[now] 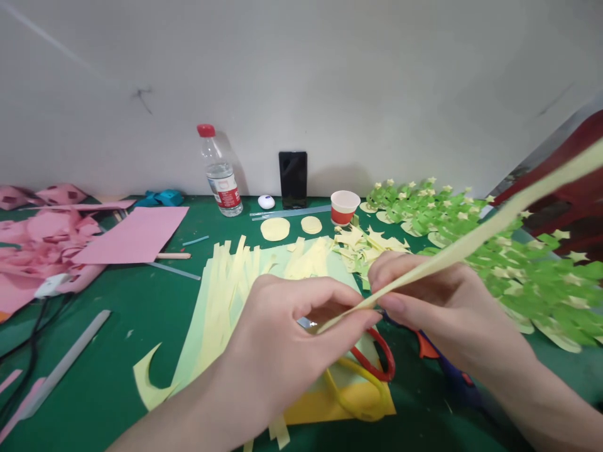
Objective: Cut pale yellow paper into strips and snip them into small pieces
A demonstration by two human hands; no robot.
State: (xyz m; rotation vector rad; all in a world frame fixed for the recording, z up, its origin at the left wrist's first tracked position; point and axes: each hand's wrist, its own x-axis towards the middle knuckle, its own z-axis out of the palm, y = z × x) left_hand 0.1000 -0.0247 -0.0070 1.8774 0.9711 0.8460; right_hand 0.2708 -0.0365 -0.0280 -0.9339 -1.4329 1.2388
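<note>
A long pale-yellow paper strip [452,256] runs between my two hands and rises toward the upper right. My left hand [301,333] pinches its lower end between thumb and fingers. Further up the strip, my right hand [424,301] grips it between thumb and forefinger. Scissors with red and yellow handles [389,361] lie under and beside my left hand, their blades mostly hidden. Beneath the hands are many cut yellow strips [230,276] on light green paper sheets [200,333]. A yellow-orange sheet [311,405] shows below the scissors.
Behind stand a water bottle [223,179], a black phone [293,179] and a paper cup [345,207]. Yellow paper discs [275,229] and paper stars [358,242] lie nearer. Green paper trees [513,263] fill the right; pink paper [136,235] and a glue stick [68,364] are left.
</note>
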